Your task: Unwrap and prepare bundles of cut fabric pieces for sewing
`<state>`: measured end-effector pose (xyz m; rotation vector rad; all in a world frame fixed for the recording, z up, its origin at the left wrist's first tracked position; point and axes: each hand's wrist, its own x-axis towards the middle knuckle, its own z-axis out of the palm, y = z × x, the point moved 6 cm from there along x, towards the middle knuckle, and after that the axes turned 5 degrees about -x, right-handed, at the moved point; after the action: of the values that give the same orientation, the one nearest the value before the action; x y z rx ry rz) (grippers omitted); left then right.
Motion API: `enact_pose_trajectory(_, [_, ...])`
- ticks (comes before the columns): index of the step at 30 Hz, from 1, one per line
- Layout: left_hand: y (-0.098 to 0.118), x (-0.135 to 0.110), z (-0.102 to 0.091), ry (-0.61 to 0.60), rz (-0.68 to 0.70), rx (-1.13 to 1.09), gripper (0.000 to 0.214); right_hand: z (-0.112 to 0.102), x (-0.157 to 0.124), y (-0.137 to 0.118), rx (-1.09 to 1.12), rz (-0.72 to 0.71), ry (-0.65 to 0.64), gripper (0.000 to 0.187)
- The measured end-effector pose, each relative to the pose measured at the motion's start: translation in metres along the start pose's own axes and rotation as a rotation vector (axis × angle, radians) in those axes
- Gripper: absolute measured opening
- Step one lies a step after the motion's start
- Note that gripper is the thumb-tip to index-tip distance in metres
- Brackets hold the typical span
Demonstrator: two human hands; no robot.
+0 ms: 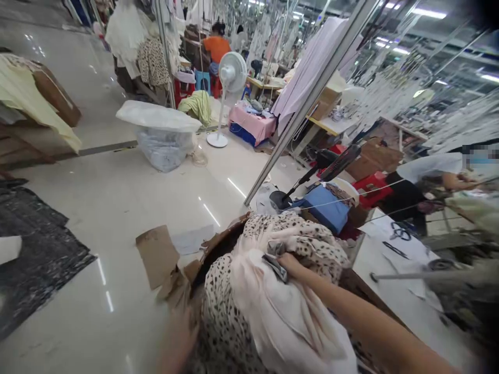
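From where I stand, the person's right hand point(290, 265) is closed on a heap of cloth point(268, 306), clamped into the folds with a small grey scrap point(276, 266) just beside the fingers. The heap is a cream fabric point(284, 327) bunched together with a leopard-print fabric point(307, 249), and it sits in a torn cardboard box point(220, 239). The left hand point(177, 340) is at the bottom edge, so blurred that it only seems to lie against the heap's near side; I cannot tell whether it grips anything. The two hands are well apart, with the heap between them. A loose cardboard flap point(158, 254) lies on the glossy floor point(117, 208) just left of the box. To the right, black scissors point(400, 232) rest on paper on a white table point(390, 296), and a co-worker in a white shirt point(429, 169) bends beyond it.
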<state>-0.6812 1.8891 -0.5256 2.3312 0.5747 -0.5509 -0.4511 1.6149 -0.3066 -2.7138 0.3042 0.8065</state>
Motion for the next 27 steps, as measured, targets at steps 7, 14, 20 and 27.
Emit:
enact_pose_trajectory(7, [-0.011, -0.007, 0.048, -0.087, 0.207, -0.129, 0.062, 0.078, 0.117, 0.053, -0.263, 0.186, 0.056, 0.028])
enact_pose_trajectory(14, [0.022, -0.010, 0.018, -0.148, 0.124, -0.052, 0.057, 0.121, 0.107, 0.070, -0.480, 0.135, 0.101, 0.035])
enact_pose_trajectory(20, [0.009, -0.006, 0.014, -0.132, 0.130, -0.069, 0.052, 0.143, 0.063, 0.061, -0.448, 0.047, 0.165, 0.029])
enact_pose_trajectory(27, [0.003, 0.025, 0.014, -0.176, 0.208, 0.114, 0.046, 0.111, 0.095, 0.051, -0.244, 0.052, 0.247, 0.029])
